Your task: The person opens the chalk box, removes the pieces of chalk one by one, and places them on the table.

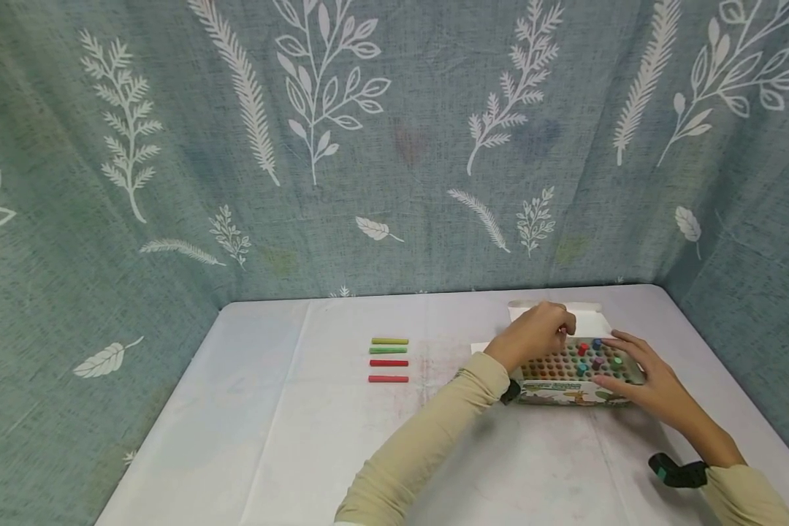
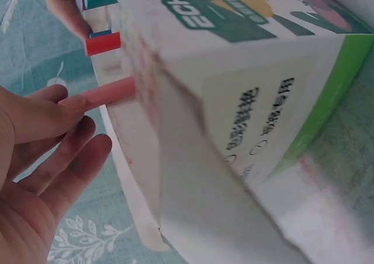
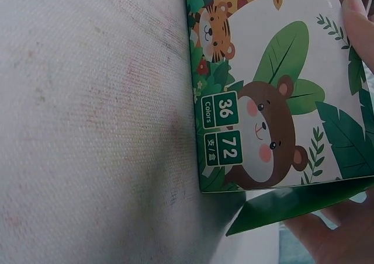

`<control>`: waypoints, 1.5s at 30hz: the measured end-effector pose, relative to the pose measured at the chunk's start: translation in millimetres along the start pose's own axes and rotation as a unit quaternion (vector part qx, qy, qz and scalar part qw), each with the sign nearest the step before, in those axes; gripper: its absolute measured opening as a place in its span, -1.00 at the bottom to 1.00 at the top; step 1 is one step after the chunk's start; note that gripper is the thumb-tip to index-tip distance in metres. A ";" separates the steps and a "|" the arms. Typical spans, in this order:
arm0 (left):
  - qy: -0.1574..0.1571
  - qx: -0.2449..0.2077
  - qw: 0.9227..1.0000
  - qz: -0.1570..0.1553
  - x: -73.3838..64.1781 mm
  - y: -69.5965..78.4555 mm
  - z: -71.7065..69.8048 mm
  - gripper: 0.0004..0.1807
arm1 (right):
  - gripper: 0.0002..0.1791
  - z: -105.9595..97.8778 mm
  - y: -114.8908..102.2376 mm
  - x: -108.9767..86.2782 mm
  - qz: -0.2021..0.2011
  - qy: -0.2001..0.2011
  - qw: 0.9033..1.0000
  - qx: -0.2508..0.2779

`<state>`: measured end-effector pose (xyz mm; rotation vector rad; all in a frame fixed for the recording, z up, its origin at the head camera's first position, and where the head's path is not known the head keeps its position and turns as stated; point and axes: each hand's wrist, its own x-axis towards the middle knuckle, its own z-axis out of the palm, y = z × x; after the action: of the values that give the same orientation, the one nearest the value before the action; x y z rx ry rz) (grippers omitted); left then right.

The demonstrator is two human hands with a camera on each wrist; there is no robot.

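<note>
My left hand (image 1: 535,334) is over the left part of the chalk box (image 1: 552,392). In the left wrist view its thumb and fingers pinch a pink chalk stick (image 2: 108,94), whose far end is at the holed top of the box. My right hand (image 1: 657,387) holds the box's right end, thumb at the front edge and fingers toward the back. Around it, several sticks stick up from the holes, among them a red one (image 1: 583,349), a blue one (image 1: 597,343) and a green one (image 1: 616,362).
Left of the box, a yellow chalk stick (image 1: 390,341), a green one (image 1: 388,351), a red one (image 1: 389,363) and a pinkish-red one (image 1: 388,379) lie in a column on the white tablecloth (image 1: 315,438). The box's white lid flap (image 1: 588,319) stands open behind. A patterned curtain (image 1: 408,219) surrounds the table.
</note>
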<state>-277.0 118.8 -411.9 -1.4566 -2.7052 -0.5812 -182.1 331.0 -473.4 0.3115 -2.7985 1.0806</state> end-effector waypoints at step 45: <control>0.209 -0.309 0.923 -0.097 -93.3 -26.7 -35.9 -0.92 | -0.02 1.3 -5.6 0.2 0.041 -0.027 0.999 0.001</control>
<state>-251.6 18.8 -404.2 -0.9571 -2.4261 -1.6583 -181.0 326.0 -470.7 0.2325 -2.8806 1.1090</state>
